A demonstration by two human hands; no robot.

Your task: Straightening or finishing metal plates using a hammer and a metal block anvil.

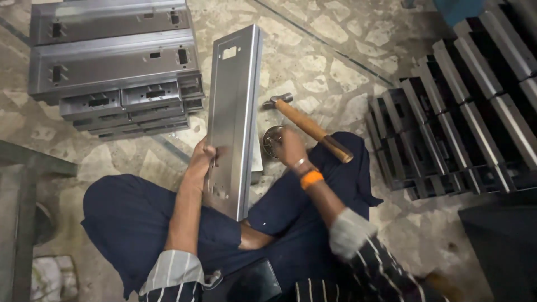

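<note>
I sit cross-legged on a stone floor. My left hand (201, 159) grips the near edge of a long grey sheet-metal channel (235, 106), which stands tilted upward away from me and has cut-out slots near both ends. My right hand (291, 146) reaches down beside the channel's right side, fingers closed near a small round metal block (271, 140). A hammer (310, 126) with a wooden handle and steel head lies across my right knee, head toward the channel. Whether my right hand holds something is hidden.
A stack of similar grey metal channels (112, 67) lies at the upper left. Another row of stacked channels (464, 123) stands on edge at the right. A metal frame (28, 168) sits at the left, and a dark box (503, 240) sits at the lower right.
</note>
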